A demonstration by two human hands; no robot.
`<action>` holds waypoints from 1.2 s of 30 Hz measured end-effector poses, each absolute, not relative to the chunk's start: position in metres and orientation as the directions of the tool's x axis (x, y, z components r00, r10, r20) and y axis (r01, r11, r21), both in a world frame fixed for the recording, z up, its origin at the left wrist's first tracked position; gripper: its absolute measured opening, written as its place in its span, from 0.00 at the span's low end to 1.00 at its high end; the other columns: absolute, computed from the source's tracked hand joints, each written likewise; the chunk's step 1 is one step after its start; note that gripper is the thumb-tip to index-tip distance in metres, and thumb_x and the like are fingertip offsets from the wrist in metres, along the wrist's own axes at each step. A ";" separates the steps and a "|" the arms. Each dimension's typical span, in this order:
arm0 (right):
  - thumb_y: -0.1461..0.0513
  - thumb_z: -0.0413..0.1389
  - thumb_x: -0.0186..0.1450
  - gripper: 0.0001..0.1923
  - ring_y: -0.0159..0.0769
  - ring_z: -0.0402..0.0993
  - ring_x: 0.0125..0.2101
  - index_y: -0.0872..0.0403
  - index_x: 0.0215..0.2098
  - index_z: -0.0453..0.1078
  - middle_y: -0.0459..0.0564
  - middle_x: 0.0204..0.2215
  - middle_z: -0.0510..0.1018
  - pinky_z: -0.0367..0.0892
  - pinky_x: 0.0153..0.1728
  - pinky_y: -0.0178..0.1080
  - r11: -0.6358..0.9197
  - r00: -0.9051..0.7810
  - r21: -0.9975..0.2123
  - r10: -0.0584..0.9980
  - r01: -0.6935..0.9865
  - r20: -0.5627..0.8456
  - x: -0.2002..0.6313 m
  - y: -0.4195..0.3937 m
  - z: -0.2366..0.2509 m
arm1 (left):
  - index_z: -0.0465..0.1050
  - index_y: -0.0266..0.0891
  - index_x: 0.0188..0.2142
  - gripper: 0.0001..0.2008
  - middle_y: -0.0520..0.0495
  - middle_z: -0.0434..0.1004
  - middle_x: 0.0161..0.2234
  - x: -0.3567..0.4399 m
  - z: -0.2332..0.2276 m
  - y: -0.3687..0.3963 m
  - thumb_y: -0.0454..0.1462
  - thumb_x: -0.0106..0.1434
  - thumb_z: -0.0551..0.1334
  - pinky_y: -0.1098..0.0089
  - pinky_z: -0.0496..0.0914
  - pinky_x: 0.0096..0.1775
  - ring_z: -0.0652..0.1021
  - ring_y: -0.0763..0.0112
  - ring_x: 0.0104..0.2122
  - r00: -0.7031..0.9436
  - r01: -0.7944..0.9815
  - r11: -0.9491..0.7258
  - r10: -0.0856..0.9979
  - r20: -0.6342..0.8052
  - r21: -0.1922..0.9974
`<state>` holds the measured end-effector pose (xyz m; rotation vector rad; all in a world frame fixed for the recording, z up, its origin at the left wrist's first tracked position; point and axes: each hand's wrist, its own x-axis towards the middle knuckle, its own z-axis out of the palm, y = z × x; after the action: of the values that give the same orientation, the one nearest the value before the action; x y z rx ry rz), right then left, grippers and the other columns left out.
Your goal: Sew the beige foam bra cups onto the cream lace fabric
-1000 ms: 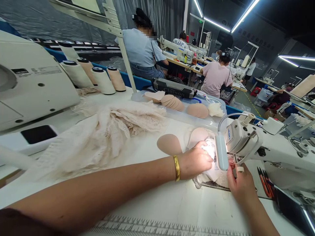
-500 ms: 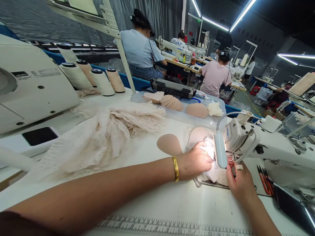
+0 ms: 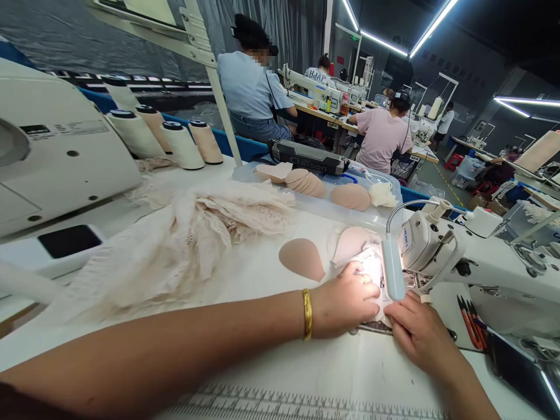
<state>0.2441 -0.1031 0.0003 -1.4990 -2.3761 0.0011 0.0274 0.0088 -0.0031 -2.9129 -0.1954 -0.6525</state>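
Both my hands lie on the lace piece under the sewing machine's lamp, on a white worktable in a dim sewing hall.

The white table (image 3: 280, 361) has a printed ruler along its near edge; behind it other people sit at machines under strip lights. A heap of cream lace (image 3: 184, 245), soft and openwork, covers the table's left half, near four thread cones (image 3: 184, 144). A smooth beige foam cup (image 3: 301, 258) lies just beside my left hand (image 3: 345, 298), and a clear tray (image 3: 376, 219) of more cups stands behind it. The lamp head (image 3: 392, 268) hides part of the lace piece (image 3: 371, 267) at the sewing machine (image 3: 472, 268). My left fingers press curled on the lace; my right hand (image 3: 420, 335) rests flat, fingers extended, touching its near edge.
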 end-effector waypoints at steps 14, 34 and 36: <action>0.67 0.46 0.70 0.14 0.39 0.73 0.35 0.49 0.44 0.73 0.51 0.37 0.78 0.67 0.35 0.38 0.404 -0.331 -0.130 0.864 0.906 0.379 0.241 -0.096 -0.011 | 0.70 0.40 0.29 0.08 0.51 0.78 0.33 0.031 0.006 0.021 0.26 0.56 0.59 0.53 0.59 0.50 0.75 0.65 0.34 0.932 0.104 -0.994 0.082 0.352 -0.045; 0.65 0.46 0.71 0.15 0.41 0.75 0.36 0.50 0.50 0.71 0.53 0.41 0.80 0.69 0.31 0.39 0.321 -0.267 -0.091 0.890 0.943 0.371 0.240 -0.094 -0.018 | 0.72 0.38 0.32 0.08 0.48 0.73 0.29 0.010 0.015 0.070 0.25 0.57 0.59 0.64 0.67 0.33 0.74 0.63 0.28 0.814 0.527 -0.846 0.530 0.238 0.080; 0.65 0.47 0.71 0.14 0.41 0.75 0.36 0.50 0.49 0.71 0.52 0.40 0.79 0.69 0.31 0.39 0.321 -0.266 -0.095 0.890 0.942 0.369 0.240 -0.094 -0.018 | 0.70 0.39 0.25 0.08 0.48 0.71 0.25 0.010 0.015 0.061 0.29 0.59 0.61 0.63 0.66 0.34 0.73 0.62 0.27 0.854 0.479 -0.877 0.474 0.213 0.029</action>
<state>0.2404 -0.0936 -0.0184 -1.6332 -2.2383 -0.2025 0.0104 0.0611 0.0147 -3.0005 -0.7713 -0.3350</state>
